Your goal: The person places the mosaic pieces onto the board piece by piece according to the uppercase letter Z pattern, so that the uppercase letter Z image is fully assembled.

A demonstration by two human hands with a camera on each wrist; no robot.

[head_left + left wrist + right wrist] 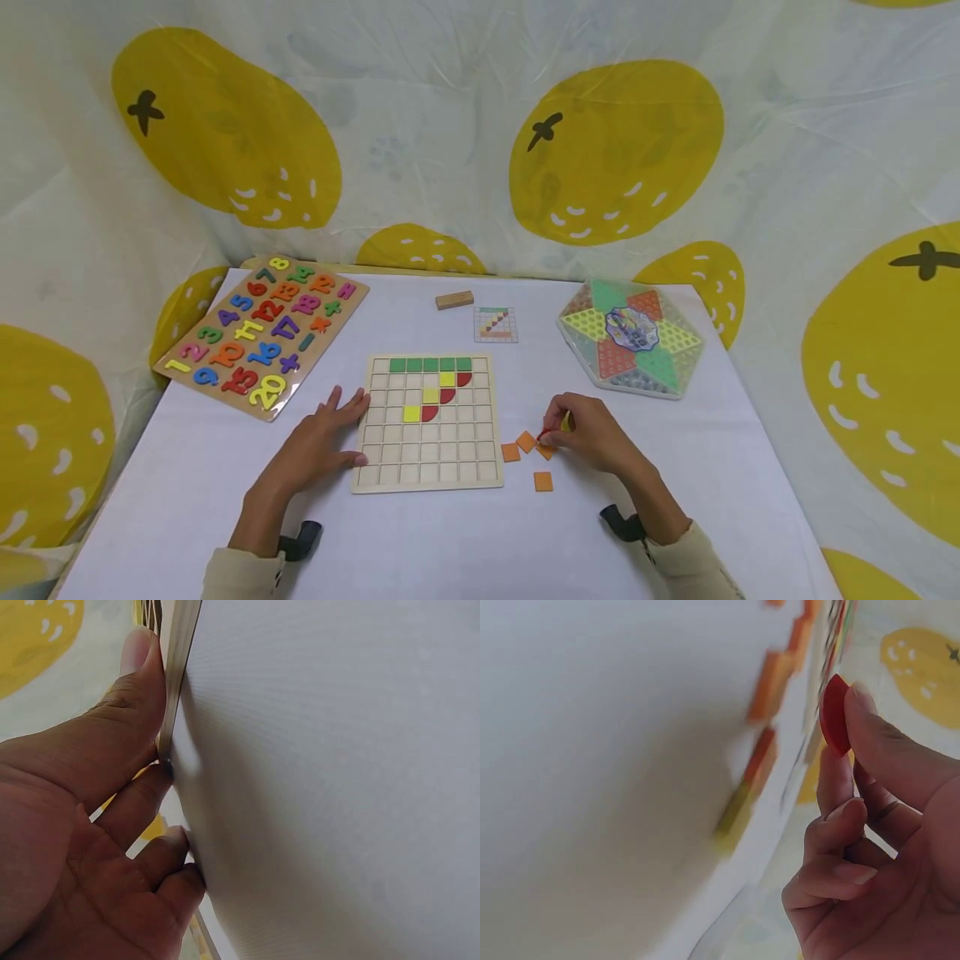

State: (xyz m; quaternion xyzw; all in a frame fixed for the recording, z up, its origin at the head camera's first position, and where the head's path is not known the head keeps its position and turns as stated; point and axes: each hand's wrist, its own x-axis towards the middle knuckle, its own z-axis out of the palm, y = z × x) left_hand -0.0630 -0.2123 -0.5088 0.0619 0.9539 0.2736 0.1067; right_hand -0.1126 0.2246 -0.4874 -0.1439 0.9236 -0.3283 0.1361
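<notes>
A wooden grid board [427, 477] lies flat, holding a row of green squares [422, 365] along its top and a diagonal of yellow squares [412, 414] with red rounded pieces [429, 413]. My left hand [321, 446] rests spread against the board's left side, thumb and forefinger touching its edge. Right of the board, my right hand [588, 429] pinches a red rounded piece [835, 716] between thumb and forefinger, over the loose pieces. Several orange squares [543, 482] lie there, and a yellow piece [735, 817] shows below the hand, partly hidden in the head view.
Beyond the board are a small printed pattern card [495, 335] and a wooden block [454, 300]. A number puzzle board [255, 342] lies at the far left, a hexagonal game board [630, 337] at the far right. A patterned cloth hangs behind the table.
</notes>
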